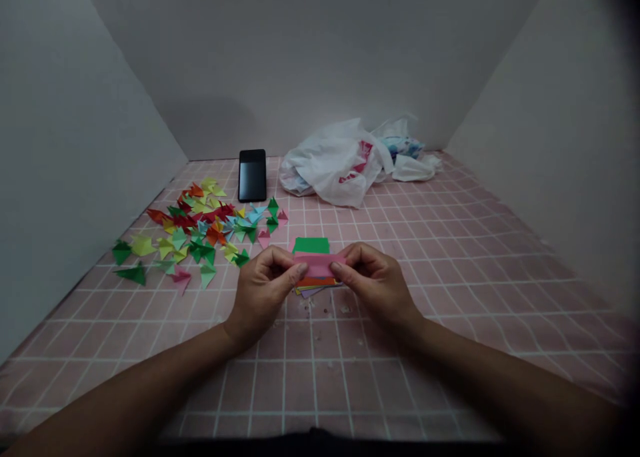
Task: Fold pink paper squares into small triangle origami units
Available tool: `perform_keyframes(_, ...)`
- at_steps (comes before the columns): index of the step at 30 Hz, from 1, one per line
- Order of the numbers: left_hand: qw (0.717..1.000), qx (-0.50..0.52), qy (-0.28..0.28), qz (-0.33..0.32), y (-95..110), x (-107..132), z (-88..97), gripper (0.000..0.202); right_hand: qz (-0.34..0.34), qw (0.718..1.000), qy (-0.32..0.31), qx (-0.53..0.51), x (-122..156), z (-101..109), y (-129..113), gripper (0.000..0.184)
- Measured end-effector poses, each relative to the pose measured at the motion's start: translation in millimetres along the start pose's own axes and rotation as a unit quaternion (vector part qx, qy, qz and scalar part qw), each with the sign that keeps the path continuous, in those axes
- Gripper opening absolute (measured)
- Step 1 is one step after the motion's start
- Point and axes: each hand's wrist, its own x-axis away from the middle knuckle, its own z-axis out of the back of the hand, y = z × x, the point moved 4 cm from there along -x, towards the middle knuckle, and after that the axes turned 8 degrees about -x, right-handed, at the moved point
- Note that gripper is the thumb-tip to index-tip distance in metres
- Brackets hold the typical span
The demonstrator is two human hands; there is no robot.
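A small pink paper strip [318,264] is pinched at its two ends by my left hand [263,290] and my right hand [374,280], fingers closed on it. Both hands hover low over a small stack of coloured paper sheets [312,246], green on top, with orange and purple edges showing under the strip. To the left lies a scatter of several folded paper triangles [200,234] in red, green, yellow, blue and pink.
A black phone [253,174] lies face up at the back. Crumpled white plastic bags [345,160] sit at the back right. The pink checked tablecloth [450,257] is walled by grey panels on the left, back and right. Small paper crumbs lie near my hands.
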Motion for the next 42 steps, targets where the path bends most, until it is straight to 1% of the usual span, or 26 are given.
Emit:
perform_keyframes(5,1.0,-0.005,-0.005,-0.007,1.4,0.1,-0.4,0.016,0.015,1.0,-0.005,0.019,1.2,0.2,-2.2,0.026)
perform_keyframes(8,1.0,-0.013,0.003,-0.016,0.8,-0.6,0.2,0.016,0.028,0.999,-0.01,0.03,1.6,0.2,-3.8,0.026)
perform_keyframes(12,0.999,0.004,0.005,-0.033,0.3,-1.6,0.9,0.014,0.044,0.998,-0.021,0.038,1.6,-0.4,-4.6,0.024)
perform_keyframes(17,1.0,-0.001,0.004,-0.024,0.1,-1.0,1.7,0.016,0.047,0.998,-0.022,0.029,2.0,0.4,-2.3,0.024)
perform_keyframes(30,0.999,-0.018,0.011,-0.029,4.2,0.0,2.6,0.016,0.033,0.999,-0.016,0.038,3.7,0.9,-3.1,0.024)
perform_keyframes(36,0.999,-0.021,0.015,-0.036,5.9,1.5,2.7,0.017,0.044,0.998,-0.016,0.04,4.0,0.0,-5.1,0.024)
perform_keyframes(39,0.999,-0.009,0.022,-0.028,5.5,1.3,2.1,0.017,0.052,0.998,-0.012,0.04,4.4,-1.1,-6.1,0.023)
perform_keyframes(42,0.999,0.027,0.031,-0.007,4.6,0.8,1.6,0.019,0.053,0.998,-0.006,0.037,4.8,-1.4,-5.8,0.022)
